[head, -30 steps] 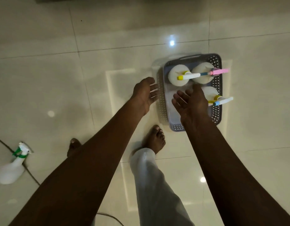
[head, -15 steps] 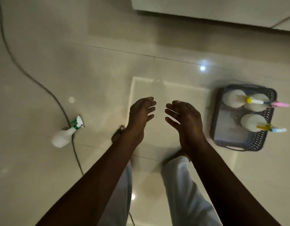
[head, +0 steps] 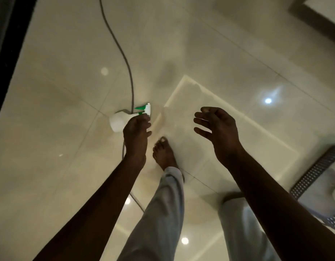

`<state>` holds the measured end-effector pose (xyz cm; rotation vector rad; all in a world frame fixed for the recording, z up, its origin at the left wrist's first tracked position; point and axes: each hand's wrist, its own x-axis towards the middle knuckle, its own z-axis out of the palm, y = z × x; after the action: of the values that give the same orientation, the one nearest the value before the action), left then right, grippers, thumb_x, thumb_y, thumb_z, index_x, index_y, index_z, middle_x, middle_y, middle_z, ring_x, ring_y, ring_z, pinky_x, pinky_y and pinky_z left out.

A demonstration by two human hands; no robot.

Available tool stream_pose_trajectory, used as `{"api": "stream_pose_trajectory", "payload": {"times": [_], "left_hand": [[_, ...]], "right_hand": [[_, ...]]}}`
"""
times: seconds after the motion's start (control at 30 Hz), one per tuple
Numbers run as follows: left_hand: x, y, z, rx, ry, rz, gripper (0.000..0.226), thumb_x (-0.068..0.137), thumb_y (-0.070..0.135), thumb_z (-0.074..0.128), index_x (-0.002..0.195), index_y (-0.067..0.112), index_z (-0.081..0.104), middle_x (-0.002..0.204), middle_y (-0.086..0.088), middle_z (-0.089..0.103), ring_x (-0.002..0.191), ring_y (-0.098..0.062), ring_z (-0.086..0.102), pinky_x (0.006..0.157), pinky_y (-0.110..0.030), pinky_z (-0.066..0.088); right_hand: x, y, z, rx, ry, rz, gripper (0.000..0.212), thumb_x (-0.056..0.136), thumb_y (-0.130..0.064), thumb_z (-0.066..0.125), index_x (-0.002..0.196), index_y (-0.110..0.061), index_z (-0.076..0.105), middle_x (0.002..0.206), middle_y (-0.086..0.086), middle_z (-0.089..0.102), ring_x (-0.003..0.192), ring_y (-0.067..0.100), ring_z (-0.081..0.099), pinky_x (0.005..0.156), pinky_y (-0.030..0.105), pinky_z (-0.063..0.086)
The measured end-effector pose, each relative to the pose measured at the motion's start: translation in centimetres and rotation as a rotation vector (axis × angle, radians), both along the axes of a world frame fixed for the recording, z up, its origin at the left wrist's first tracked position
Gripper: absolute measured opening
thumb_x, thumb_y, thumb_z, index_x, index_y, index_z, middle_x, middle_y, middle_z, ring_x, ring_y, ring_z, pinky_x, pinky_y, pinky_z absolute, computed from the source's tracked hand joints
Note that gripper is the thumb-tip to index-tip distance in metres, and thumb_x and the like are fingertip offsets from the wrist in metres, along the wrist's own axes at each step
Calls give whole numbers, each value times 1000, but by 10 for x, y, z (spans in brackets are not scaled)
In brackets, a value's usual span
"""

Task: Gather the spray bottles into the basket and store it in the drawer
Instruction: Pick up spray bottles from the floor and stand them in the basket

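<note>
Last spray bottle reached for on the floor

The spray bottle (head: 119,122) lies just beyond the left hand (head: 135,133), whose fingers curl at its neck; closure cannot be told. Light, smooth plastic is judged. The right hand (head: 217,127) is spread, empty.

A glossy cream tiled floor (head: 69,166) fills the view and reflects several ceiling lights. A grey cable (head: 123,53) runs across it from the top edge towards the lower centre. A bare foot (head: 164,153) below a pale trouser leg (head: 163,213) stands on the tiles.
</note>
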<state>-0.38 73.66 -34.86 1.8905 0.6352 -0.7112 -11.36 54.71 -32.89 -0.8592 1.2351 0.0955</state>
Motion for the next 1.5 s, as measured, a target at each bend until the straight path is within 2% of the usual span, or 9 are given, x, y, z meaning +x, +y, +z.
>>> {"api": "stream_pose_trajectory", "payload": {"times": [0.2, 0.33, 0.5, 0.7, 0.87, 1.07, 1.23, 1.37, 1.5], "left_hand": [[53, 73, -49, 218, -76, 66, 23, 95, 12, 63, 116, 12, 74, 121, -8, 73, 113, -27, 69, 100, -50, 59], [78, 110, -93, 323, -81, 20, 34, 96, 21, 67, 129, 13, 69, 131, -2, 67, 123, -24, 64, 72, 3, 45], [104, 134, -146, 323, -11, 14, 63, 94, 40, 74, 150, 23, 53, 154, -7, 50, 140, -24, 52, 103, -29, 47], [127, 139, -182, 285, 147, 121, 91, 84, 48, 83, 157, 17, 39, 158, -11, 47, 140, -30, 52, 110, -35, 47], [126, 138, -197, 263, 204, 110, 88, 83, 43, 86, 154, 15, 43, 157, -9, 49, 136, -29, 55, 105, -34, 49], [118, 129, -176, 270, 145, -13, 77, 90, 44, 79, 153, 14, 48, 154, -8, 50, 133, -27, 55, 105, -34, 52], [111, 101, -134, 205, 86, -62, 72, 90, 46, 77, 152, 21, 49, 144, 0, 50, 116, -18, 51, 75, -16, 47], [104, 66, -105, 135, 73, -102, 72, 85, 51, 79, 148, 26, 53, 138, 6, 52, 122, -20, 54, 100, -36, 53], [91, 20, -78, 16, 113, -149, 83, 70, 63, 80, 142, 28, 59, 144, 3, 56, 127, -23, 58, 102, -43, 57]], "right_hand": [[67, 43, -55, 5, 53, 167, 17, 103, -21, 64, 115, -13, 72, 119, 14, 77, 114, 29, 75, 99, 51, 61], [106, 74, -100, 33, 80, 246, 15, 101, -20, 66, 113, -15, 72, 124, 17, 74, 119, 33, 72, 100, 52, 61], [141, 106, -153, 66, 170, 334, 24, 101, -22, 68, 123, -12, 70, 123, 14, 72, 120, 33, 68, 101, 52, 59], [167, 127, -193, 76, 272, 419, 43, 101, -21, 68, 143, -13, 60, 129, 8, 65, 112, 23, 64, 104, 52, 58], [179, 137, -209, 42, 295, 477, 6, 101, -15, 65, 101, -20, 62, 87, -3, 60, 75, 13, 59, 100, 59, 58], [172, 131, -192, 62, 261, 381, 20, 100, -17, 65, 120, -17, 64, 105, 3, 64, 90, 17, 63, 101, 54, 59], [151, 100, -143, 42, 198, 274, 19, 100, -19, 65, 119, -22, 66, 113, 4, 69, 94, 16, 63, 103, 55, 57], [121, 67, -100, -81, 141, 234, 35, 100, -16, 66, 134, -17, 70, 125, 3, 74, 109, 19, 69, 107, 50, 56], [77, 27, -53, -219, 72, 184, 32, 98, -13, 70, 128, -19, 72, 117, -6, 74, 112, 18, 71, 100, 41, 59]]}}
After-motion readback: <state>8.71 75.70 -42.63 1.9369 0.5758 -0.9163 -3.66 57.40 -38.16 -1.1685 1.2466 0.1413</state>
